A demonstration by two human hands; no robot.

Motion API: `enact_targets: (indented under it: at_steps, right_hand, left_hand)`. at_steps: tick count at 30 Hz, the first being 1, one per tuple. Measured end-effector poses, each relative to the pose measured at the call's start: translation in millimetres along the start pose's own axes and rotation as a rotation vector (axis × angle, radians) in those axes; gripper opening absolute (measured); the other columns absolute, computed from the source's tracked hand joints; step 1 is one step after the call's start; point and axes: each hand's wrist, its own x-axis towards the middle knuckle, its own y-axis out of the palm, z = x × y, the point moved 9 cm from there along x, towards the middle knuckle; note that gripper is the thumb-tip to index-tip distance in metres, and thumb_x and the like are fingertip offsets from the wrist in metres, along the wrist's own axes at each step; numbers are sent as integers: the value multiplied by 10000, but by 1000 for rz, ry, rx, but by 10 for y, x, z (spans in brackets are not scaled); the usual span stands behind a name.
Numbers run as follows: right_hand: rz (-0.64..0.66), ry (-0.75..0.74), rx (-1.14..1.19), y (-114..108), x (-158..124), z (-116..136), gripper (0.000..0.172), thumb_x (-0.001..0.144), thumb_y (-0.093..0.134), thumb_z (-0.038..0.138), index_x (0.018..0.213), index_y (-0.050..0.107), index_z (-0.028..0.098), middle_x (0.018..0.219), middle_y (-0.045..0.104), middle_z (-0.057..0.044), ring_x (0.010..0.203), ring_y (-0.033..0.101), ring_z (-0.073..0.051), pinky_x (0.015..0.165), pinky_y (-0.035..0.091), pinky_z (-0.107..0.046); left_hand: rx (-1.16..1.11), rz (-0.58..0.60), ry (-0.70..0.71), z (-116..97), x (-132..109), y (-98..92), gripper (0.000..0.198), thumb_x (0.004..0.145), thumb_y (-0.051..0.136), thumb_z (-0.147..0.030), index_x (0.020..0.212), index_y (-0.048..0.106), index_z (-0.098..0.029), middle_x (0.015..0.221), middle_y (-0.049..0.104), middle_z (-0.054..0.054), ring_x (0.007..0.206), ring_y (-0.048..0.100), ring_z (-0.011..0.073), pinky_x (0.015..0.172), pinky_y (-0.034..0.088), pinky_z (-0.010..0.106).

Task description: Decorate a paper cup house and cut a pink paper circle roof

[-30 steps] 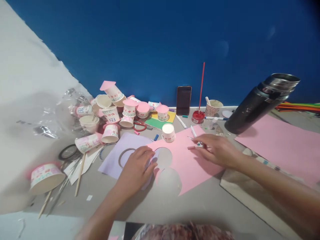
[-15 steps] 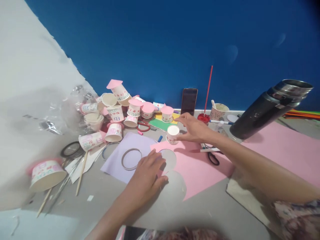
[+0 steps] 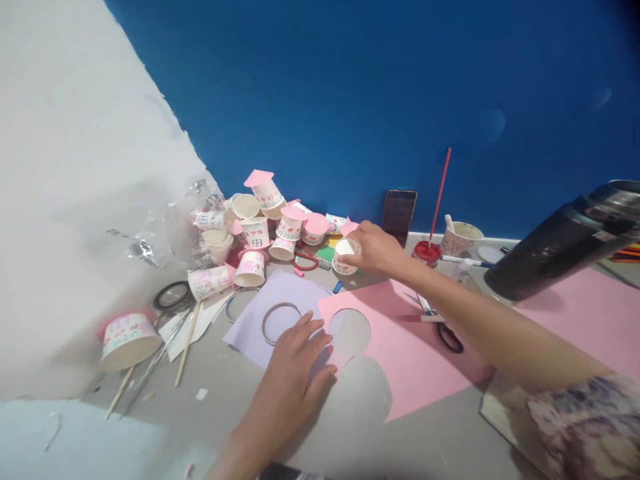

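My right hand (image 3: 374, 248) reaches forward and grips a small white paper cup (image 3: 344, 256) lifted off the table near the cup pile. My left hand (image 3: 295, 370) lies flat with fingers spread on the edge of a pink paper sheet (image 3: 410, 347) that has round holes cut out of it, partly over a lilac sheet (image 3: 270, 307). A metal ring (image 3: 280, 322) lies on the lilac sheet just beyond my left fingers. Black-handled scissors (image 3: 445, 330) rest on the pink sheet under my right forearm.
A pile of decorated paper cups with pink lids (image 3: 265, 227) stands at the back left. A phone (image 3: 399, 212) leans on the blue wall beside a red pot with a stick (image 3: 428, 251) and a patterned cup (image 3: 460, 238). A dark flask (image 3: 565, 243) stands at right.
My right hand let go of the scissors, reached forward to the small white cup and picked it up. My left hand stayed on the paper. The view shifted left.
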Motion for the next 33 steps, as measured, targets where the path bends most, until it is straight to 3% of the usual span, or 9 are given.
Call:
enact_targets:
  at_steps: [4,7,11,15,19,22,26,28,33]
  right_hand:
    - [-3,28,-73,73,130,95,436,934,698,508,1153,723,131,1207,650,-220,1122,629,-381,838,541,-431]
    - [-36,46,-100,-20,16,71,540,936,686,557,1289,665,148,1245,645,-203,1137,630,-366,784,533,-393]
    - [-60,60,-112,-227,-426,-107,388,1002,592,498,1248,700,218,1209,721,-111,1042,692,-288,665,455,-315]
    - [-29,166,-96,-311,-1054,-622,257,998,572,442,1030,758,268,982,801,-23,838,726,-237,640,405,-309]
    - [40,241,-105,-252,-1634,-1126,229,978,574,391,1003,754,252,974,798,-35,809,728,-229,657,443,-313]
    - [150,215,-78,-111,-1897,-1207,232,972,602,355,1110,736,225,1115,767,-75,953,740,-246,746,509,-322]
    - [229,185,-23,41,-1985,-1067,391,925,703,366,1286,667,220,1334,686,-114,1151,695,-281,882,547,-354]
    - [251,176,-34,108,-1973,-1012,428,913,726,377,1304,658,217,1346,670,-128,1187,671,-302,901,550,-372]
    - [240,220,-132,195,-1975,-1089,253,1009,581,338,1185,696,197,1232,692,-119,1167,657,-289,895,526,-353]
  left_hand:
    - [37,-130,-78,205,-103,-150,223,985,585,-254,1165,710,-214,1278,718,139,1242,672,324,984,608,502]
    - [22,-170,-152,355,-150,-253,208,993,576,-289,1127,715,-211,1210,720,134,1156,702,301,937,622,478]
    - [1,-153,-173,438,-107,-339,218,1004,569,-313,1134,723,-231,1272,715,120,1234,680,307,992,608,502]
    - [-27,-110,-108,380,-16,-326,255,1008,584,-362,1189,722,-247,1327,720,106,1293,661,315,1044,597,517]
    - [-58,35,-33,135,57,-61,329,1023,561,-376,1302,690,-257,1432,681,105,1394,602,321,1099,577,525]
    - [-71,244,69,-229,118,278,455,1016,584,-386,1452,595,-256,1593,551,108,1522,457,342,1170,512,565]
    - [-38,546,138,-697,215,682,669,959,689,-449,1558,487,-231,1712,346,120,1604,272,377,1246,362,660]
    - [-20,657,146,-857,254,808,749,945,705,-479,1587,443,-195,1725,292,140,1615,227,375,1268,303,670]
    - [-4,764,163,-997,251,930,794,949,680,-546,1588,434,-146,1717,284,174,1614,229,361,1299,247,644]
